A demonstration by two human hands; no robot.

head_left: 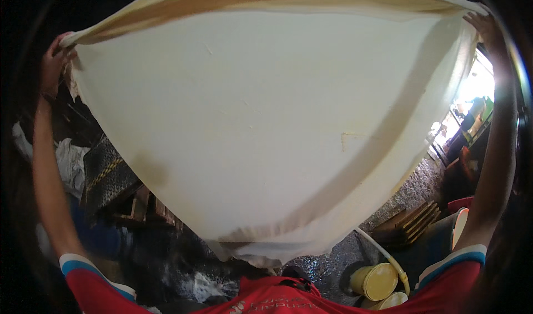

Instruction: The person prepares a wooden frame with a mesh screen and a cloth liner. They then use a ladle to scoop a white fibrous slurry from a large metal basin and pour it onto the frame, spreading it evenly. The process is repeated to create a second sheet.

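Fingers of the left hand (53, 69) close on the upper left corner of a wide cream sheet (266, 108), apparently cloth. Below that grip, apart from the hand, hang a crumpled white cloth (71, 163) and a dark textured panel (104, 176) with a yellow-and-black stripe.

Between the two grips the sheet is spread, its tan, shaded upper band (222, 2) folded along the top. The way it drapes suggests something soft and limp, light for its area, more likely to sag or crease than break; whether it is damp or slippery I cannot tell. Its corners look the best places to hold, with the folded edge bunched into each palm. Its long axis seems to run crosswise from hand to hand, though the lens bends the edges; the narrowing, uneven lower end points toward the person's body.

Below and inward from the right grip are a pale hose (386, 253) and a yellow bucket (380, 282). The right hand (489, 29) grips the upper right corner, fingers curled over the edge.
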